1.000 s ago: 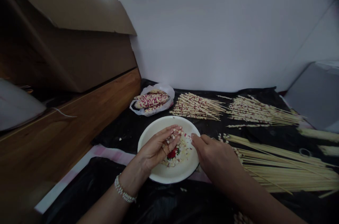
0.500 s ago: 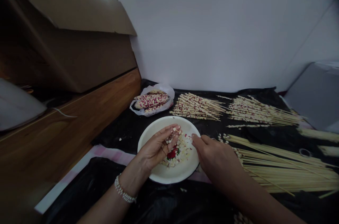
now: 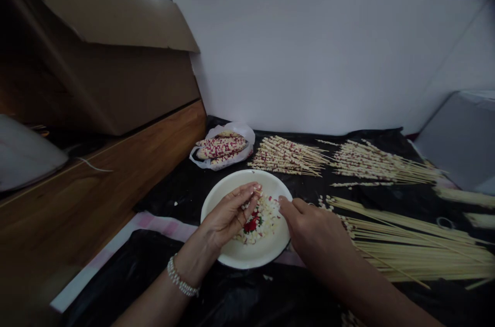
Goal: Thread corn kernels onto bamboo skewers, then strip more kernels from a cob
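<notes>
A white bowl [image 3: 214, 198] holds loose corn kernels [image 3: 266, 218], pale with some dark red ones, and a red and green patch shows at its bottom. Over the bowl, my left hand [image 3: 232, 213] has thumb and fingertips pinched together on a small pale corn kernel [image 3: 258, 191]. My right hand [image 3: 309, 221] is closed in a pinch at the bowl's right rim, its fingertips facing the left ones. Whatever it grips is hidden or too thin to make out.
Behind the bowl lie a plastic bag of corn cobs [image 3: 222, 146] and two piles of kernel-threaded skewers [image 3: 288, 154]. Bare skewers [image 3: 417, 249] fan out at right on black plastic sheeting [image 3: 166, 187]. A cardboard box [image 3: 135, 74] stands at left against the wall [image 3: 309, 43].
My left thumb and fingertips have come closer together around the kernel. The right hand has shifted very slightly left. Everything else stays in place.
</notes>
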`<action>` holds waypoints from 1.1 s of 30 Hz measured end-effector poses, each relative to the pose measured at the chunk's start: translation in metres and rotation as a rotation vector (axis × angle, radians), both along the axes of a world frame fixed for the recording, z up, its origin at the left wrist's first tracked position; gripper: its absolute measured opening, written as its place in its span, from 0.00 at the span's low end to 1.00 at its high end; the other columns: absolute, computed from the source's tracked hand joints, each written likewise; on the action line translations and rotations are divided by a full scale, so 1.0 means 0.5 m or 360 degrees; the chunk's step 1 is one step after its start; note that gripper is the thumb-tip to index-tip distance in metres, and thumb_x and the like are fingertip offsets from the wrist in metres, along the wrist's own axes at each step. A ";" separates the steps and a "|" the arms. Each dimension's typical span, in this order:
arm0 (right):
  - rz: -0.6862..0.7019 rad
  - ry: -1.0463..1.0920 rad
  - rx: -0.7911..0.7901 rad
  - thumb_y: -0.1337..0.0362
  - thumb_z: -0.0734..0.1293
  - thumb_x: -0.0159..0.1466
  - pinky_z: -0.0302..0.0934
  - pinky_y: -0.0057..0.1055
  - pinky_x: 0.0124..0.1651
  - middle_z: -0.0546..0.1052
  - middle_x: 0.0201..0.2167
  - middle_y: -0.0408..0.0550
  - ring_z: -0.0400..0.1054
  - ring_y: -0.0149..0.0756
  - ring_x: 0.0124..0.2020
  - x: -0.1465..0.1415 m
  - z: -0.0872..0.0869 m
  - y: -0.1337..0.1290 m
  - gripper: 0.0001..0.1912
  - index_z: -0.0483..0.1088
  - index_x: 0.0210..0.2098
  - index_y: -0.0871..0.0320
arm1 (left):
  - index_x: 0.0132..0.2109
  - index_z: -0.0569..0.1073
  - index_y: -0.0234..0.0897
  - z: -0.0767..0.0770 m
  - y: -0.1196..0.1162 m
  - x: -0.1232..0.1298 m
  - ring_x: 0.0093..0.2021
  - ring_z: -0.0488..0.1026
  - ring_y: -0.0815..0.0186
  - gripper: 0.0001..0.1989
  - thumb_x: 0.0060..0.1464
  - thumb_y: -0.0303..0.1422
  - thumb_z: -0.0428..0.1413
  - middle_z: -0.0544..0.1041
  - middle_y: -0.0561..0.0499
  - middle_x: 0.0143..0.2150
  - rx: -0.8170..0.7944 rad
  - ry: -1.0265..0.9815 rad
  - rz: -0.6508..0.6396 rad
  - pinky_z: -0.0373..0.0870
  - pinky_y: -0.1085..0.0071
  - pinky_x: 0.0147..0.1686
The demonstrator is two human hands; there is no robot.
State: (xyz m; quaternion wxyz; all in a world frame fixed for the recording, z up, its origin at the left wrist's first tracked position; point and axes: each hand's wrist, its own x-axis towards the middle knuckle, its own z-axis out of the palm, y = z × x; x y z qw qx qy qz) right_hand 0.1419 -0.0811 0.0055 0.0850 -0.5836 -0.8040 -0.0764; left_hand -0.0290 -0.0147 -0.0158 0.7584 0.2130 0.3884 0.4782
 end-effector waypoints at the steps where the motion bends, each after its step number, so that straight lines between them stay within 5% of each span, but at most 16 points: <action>1: 0.0009 0.0000 0.0010 0.75 0.60 0.61 0.52 0.30 0.24 0.75 0.32 0.47 0.71 0.34 0.28 -0.001 -0.001 -0.001 0.17 0.68 0.49 0.59 | 0.38 0.78 0.34 0.001 -0.001 0.001 0.42 0.75 0.70 0.10 0.48 0.19 0.60 0.80 0.50 0.39 0.0016 0.0006 -0.0005 0.71 0.80 0.44; 8: 0.0022 0.0003 -0.0037 0.74 0.62 0.59 0.57 0.28 0.27 0.75 0.34 0.49 0.71 0.34 0.30 -0.002 -0.004 -0.003 0.18 0.67 0.49 0.60 | 0.36 0.78 0.31 0.006 -0.004 0.001 0.35 0.75 0.74 0.07 0.50 0.20 0.60 0.79 0.50 0.37 0.0092 0.0027 -0.0102 0.72 0.82 0.41; 18: 0.0005 -0.0038 -0.0005 0.74 0.62 0.59 0.56 0.29 0.26 0.75 0.34 0.48 0.71 0.34 0.28 -0.008 -0.017 0.000 0.19 0.65 0.50 0.60 | 0.38 0.78 0.31 -0.002 -0.010 0.001 0.40 0.76 0.69 0.08 0.47 0.21 0.62 0.79 0.47 0.39 0.0187 0.0082 -0.0278 0.71 0.76 0.47; 23: -0.0038 -0.0016 -0.0037 0.72 0.61 0.62 0.54 0.29 0.25 0.75 0.33 0.46 0.71 0.34 0.29 -0.004 -0.007 0.004 0.14 0.68 0.46 0.57 | 0.42 0.76 0.30 0.002 -0.011 0.006 0.46 0.75 0.62 0.08 0.54 0.27 0.57 0.79 0.43 0.40 0.0101 -0.0044 -0.0244 0.69 0.65 0.53; 33: -0.0081 -0.0003 -0.0047 0.73 0.60 0.62 0.50 0.31 0.24 0.73 0.31 0.45 0.71 0.35 0.28 0.003 -0.003 0.004 0.14 0.69 0.45 0.57 | 0.45 0.73 0.27 -0.009 0.003 0.001 0.51 0.74 0.57 0.15 0.51 0.15 0.51 0.77 0.39 0.46 0.0005 -0.0143 -0.0134 0.68 0.61 0.55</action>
